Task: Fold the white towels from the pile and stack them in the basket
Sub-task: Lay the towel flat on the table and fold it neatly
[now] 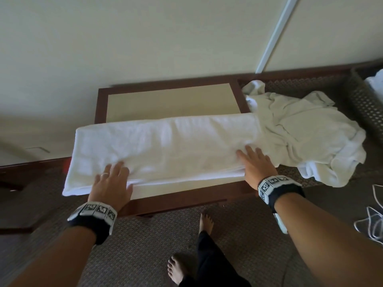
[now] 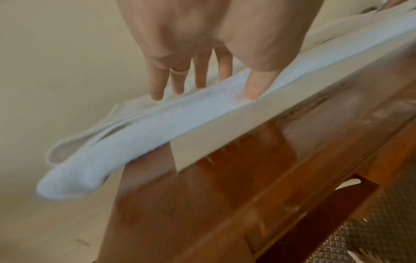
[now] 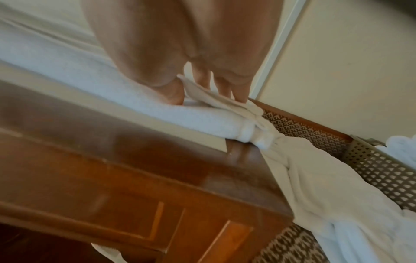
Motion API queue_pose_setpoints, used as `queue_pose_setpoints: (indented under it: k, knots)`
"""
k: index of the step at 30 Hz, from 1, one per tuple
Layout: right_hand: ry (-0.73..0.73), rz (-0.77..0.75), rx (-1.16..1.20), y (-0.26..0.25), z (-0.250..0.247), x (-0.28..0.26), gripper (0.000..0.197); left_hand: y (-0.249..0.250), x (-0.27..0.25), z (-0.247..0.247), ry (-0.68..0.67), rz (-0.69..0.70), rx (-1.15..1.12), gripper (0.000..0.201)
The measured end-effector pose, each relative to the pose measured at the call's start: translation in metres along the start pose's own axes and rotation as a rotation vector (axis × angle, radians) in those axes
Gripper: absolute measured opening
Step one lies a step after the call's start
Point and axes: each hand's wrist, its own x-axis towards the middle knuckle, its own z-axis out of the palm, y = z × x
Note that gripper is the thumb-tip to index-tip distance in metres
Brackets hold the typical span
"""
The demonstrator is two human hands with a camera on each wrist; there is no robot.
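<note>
Already folded into a long band, the white terry towel [image 1: 165,146] lies across the front half of the dark-framed wooden table [image 1: 172,200], its left end overhanging the edge. The left hand [image 1: 110,183] and right hand [image 1: 257,168] press flat on it, fingers spread. Soft, limp and light, it likely needs gripping at its short ends. The crumpled white towel pile [image 1: 306,131] sits off the table's right edge, beside the perforated basket [image 1: 366,100].

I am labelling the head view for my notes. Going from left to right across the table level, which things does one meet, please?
Left hand flat on the folded towel → right hand also flat on it → crumpled towel pile → basket at the right edge.
</note>
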Motion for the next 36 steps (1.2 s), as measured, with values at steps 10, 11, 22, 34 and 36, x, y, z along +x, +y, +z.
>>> queue_pose_setpoints:
  k: [10,11,22,34,36]
  knots:
    - [0.016,0.01,-0.037,0.032,-0.009,-0.038,0.038,0.048,-0.01,0.005,0.046,0.217,-0.054,0.049]
    - [0.008,0.051,0.029,0.033,-0.01,-0.041,0.03,0.051,-0.013,0.004,0.049,0.21,-0.06,0.043]
    - [-0.088,0.506,0.529,0.063,0.004,-0.004,0.079,0.122,0.02,0.008,0.001,0.349,-0.113,0.067]
    - [0.017,0.55,0.62,0.147,-0.076,0.11,0.05,0.174,0.093,-0.022,0.039,0.306,-0.272,0.059]
    - [0.107,0.574,0.616,0.165,-0.108,0.129,0.05,0.174,0.109,-0.029,0.042,0.268,-0.267,0.055]
